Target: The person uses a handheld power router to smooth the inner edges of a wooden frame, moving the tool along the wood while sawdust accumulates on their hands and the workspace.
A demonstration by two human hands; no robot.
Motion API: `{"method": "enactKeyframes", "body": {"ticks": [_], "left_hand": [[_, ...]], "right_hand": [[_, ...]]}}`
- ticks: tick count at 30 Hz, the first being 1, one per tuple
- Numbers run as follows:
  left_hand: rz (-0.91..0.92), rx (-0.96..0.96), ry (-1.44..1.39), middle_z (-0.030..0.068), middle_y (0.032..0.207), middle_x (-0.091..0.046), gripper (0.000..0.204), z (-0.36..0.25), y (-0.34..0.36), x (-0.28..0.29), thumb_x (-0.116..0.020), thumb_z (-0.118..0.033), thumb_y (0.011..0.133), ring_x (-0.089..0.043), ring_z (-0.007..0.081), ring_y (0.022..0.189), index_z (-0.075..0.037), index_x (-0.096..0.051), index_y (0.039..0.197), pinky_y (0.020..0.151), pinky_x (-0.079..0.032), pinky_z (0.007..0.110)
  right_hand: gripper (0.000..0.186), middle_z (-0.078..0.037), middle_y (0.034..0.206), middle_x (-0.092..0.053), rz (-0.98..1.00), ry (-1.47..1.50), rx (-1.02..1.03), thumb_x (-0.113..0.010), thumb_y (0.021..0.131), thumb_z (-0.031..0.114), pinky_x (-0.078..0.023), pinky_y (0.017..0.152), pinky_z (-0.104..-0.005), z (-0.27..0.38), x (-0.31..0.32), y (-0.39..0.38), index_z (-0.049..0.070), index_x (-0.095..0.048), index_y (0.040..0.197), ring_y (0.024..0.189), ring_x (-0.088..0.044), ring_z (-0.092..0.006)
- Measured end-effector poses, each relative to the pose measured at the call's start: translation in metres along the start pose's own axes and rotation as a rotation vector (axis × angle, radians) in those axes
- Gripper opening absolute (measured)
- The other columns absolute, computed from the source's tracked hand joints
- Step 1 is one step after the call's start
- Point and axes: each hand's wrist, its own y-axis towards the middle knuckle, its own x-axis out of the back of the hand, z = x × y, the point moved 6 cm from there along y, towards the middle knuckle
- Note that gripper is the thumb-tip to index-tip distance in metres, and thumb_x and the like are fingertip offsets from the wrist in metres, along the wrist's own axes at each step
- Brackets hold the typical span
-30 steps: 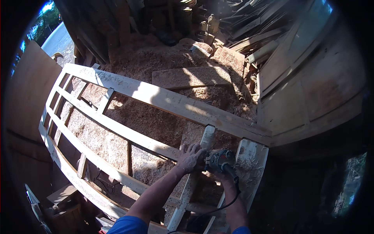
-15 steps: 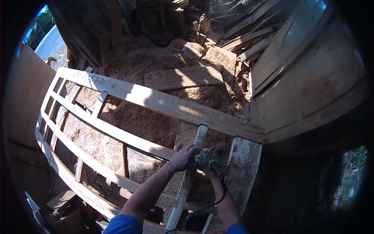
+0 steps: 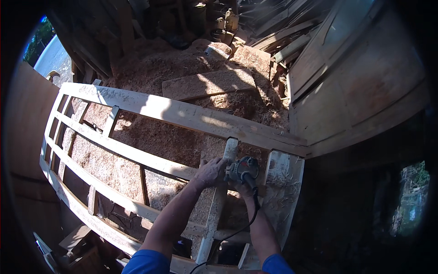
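Strong sunlight falls in patches on the slatted wooden frame (image 3: pixel 153 105) and the wood shavings (image 3: pixel 106 165), nearly bleaching the brightest spots between mottled shadows, while the lower right sinks almost to black. Fisheye distortion bows the long edges, the corners darken, and the shaded corded power tool (image 3: pixel 242 170) looks slightly soft.

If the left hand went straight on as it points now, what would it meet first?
Probably the pale wooden crosspiece, just ahead of the left hand, with the power tool close on its right. Depth is unclear; they may already touch.
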Motion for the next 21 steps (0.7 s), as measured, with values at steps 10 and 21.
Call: {"method": "enactKeyframes", "body": {"ticks": [10, 21], "left_hand": [[-0.078, -0.023, 0.071, 0.017, 0.124, -0.055, 0.065, 0.013, 0.042, 0.021, -0.07, -0.028, 0.084, -0.056, 0.0387, 0.116, -0.018, -0.041, 0.141, 0.095, -0.048, 0.05], [-0.021, 0.064, 0.172, 0.0151, 0.136, -0.046, 0.085, 0.006, -0.008, -0.002, -0.082, -0.036, 0.072, -0.042, 0.0363, 0.132, -0.012, -0.041, 0.143, 0.107, -0.036, 0.052]], "right_hand": [[0.044, -0.005, 0.127, -0.063, -0.182, -0.504, 0.428, -0.065, 0.09, 0.032, -0.053, 0.095, -0.0424, 0.1, 0.011, 0.075, 0.018, -0.057, 0.132, 0.115, -0.062, -0.0244], [0.063, -0.009, 0.13, -0.06, 0.058, -0.158, 0.25, -0.082, 0.079, 0.03, -0.048, 0.102, -0.041, 0.122, 0.012, 0.021, 0.011, -0.055, 0.133, 0.123, -0.056, -0.0248]]}}
